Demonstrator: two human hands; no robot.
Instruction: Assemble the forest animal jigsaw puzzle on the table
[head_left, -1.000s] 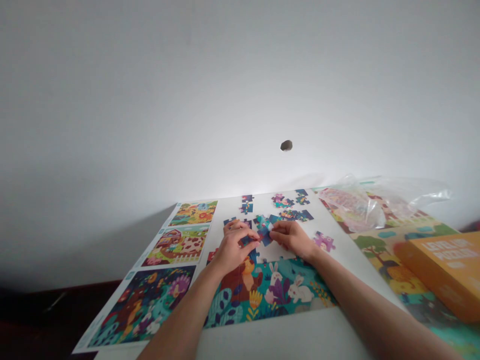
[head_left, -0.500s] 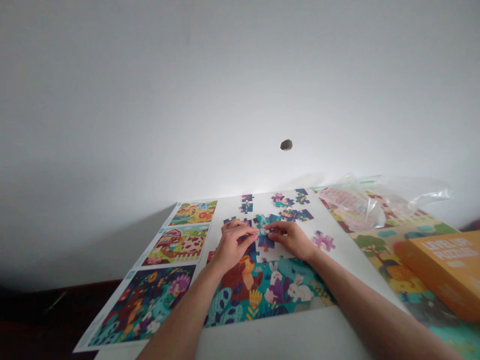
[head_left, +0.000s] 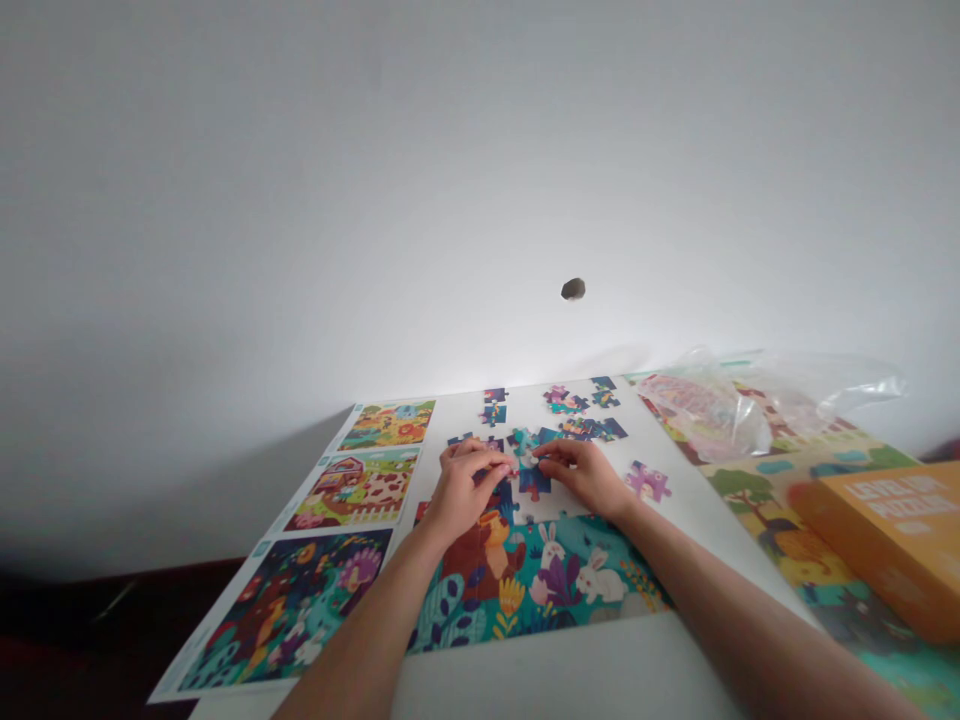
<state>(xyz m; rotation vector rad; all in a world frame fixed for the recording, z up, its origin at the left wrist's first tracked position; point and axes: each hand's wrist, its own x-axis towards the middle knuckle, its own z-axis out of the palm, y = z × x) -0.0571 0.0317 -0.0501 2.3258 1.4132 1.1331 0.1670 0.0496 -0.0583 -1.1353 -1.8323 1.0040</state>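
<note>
A partly joined jigsaw puzzle (head_left: 559, 600) with a bear and white rabbits lies on the white table. Over its upper left part is my left hand (head_left: 469, 490), thumb and fingers pinched at the edge of a dark blue puzzle piece (head_left: 534, 482). My right hand (head_left: 589, 475) closes its fingertips on the same piece from the right. Teal puzzle pieces (head_left: 523, 440) touch it from behind. My fingers cover part of the join. To the right of my right hand lies a purple puzzle piece (head_left: 646, 482).
Loose pieces (head_left: 592, 430) and a small pair (head_left: 493, 413) lie toward the wall (head_left: 450, 200). A printed picture sheet (head_left: 289, 610) runs along the left. On the right are a crumpled plastic bag (head_left: 720, 415), another picture (head_left: 795, 530) and an orange box (head_left: 892, 540).
Both hands stay in nearly the same place. The fingertips shift slightly around the dark blue piece, which shows a little more now.
</note>
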